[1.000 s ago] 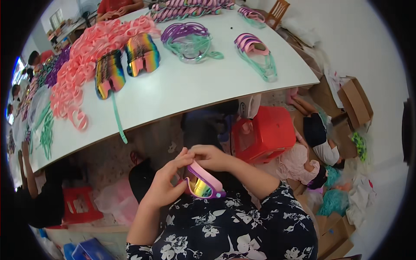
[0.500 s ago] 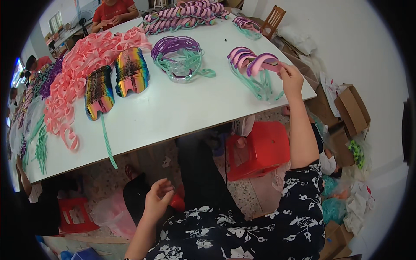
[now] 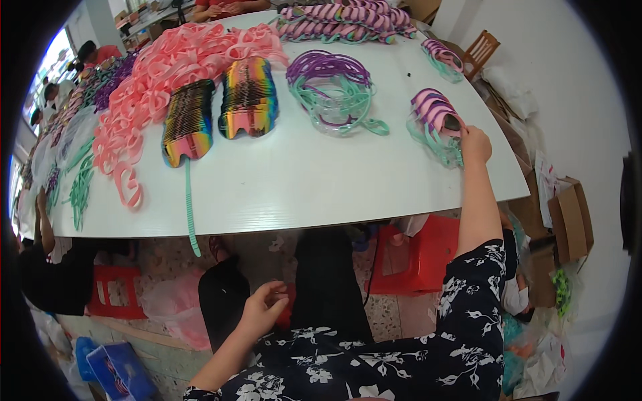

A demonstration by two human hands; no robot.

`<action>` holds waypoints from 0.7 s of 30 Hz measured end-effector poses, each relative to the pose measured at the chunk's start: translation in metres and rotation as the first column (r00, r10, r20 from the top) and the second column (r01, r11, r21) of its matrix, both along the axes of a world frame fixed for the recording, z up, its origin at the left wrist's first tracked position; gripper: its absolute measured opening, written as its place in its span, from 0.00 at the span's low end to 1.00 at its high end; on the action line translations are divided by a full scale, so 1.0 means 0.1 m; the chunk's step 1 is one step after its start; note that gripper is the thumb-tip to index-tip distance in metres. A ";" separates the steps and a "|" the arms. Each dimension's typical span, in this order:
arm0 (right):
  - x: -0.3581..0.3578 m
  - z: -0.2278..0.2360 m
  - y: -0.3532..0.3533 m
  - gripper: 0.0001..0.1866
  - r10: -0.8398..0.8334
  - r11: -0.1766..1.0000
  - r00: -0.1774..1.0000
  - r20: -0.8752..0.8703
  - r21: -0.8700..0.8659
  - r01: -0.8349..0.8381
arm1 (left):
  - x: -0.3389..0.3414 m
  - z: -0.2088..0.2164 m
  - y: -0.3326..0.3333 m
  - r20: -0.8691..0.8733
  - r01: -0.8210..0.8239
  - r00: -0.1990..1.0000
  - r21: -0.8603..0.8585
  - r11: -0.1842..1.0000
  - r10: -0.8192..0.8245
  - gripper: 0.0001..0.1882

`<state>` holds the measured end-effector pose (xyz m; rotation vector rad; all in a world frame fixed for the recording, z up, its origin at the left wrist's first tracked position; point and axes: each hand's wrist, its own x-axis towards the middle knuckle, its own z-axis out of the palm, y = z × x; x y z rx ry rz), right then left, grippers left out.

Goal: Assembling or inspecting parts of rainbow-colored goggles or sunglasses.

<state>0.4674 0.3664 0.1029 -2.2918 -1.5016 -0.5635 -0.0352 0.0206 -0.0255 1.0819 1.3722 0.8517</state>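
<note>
My right hand is at the table's right side, fingers closed on the near end of a row of goggles with pink and purple bands and teal straps. The piece in my fingers is partly hidden by them. My left hand hovers over my lap below the table edge, fingers loosely apart and nothing in it. Left of the goggles lies a coil of purple and teal straps. Two stacks of rainbow mirrored lenses stand farther left, one with a teal strap hanging off the table edge.
A heap of pink bands covers the table's left part. More finished-looking goggles are piled at the back, beside a small bundle. A red stool stands below the table, cardboard boxes at right. A co-worker sits across.
The view has shifted, so the table appears farther left and lower. My right hand has brought the curved pink piece down against the row of goggles. My left hand stays over my lap.
</note>
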 end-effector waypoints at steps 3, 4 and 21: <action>0.12 -0.08 0.14 0.16 0.046 0.998 0.999 -0.010 -0.053 -0.046 | -0.03 -0.07 -0.04 -0.003 0.021 1.000 0.023 1.000 -0.021 0.21; 0.19 -0.10 0.19 0.16 0.071 0.995 0.997 -0.007 -0.071 -0.072 | -0.05 -0.09 -0.05 -0.003 0.023 1.000 0.031 0.999 -0.023 0.21; -4.17 0.16 -0.95 0.10 0.989 0.150 0.137 -0.060 0.385 -0.911 | -0.34 0.03 -0.42 -0.278 0.193 0.953 0.260 0.946 -0.118 0.18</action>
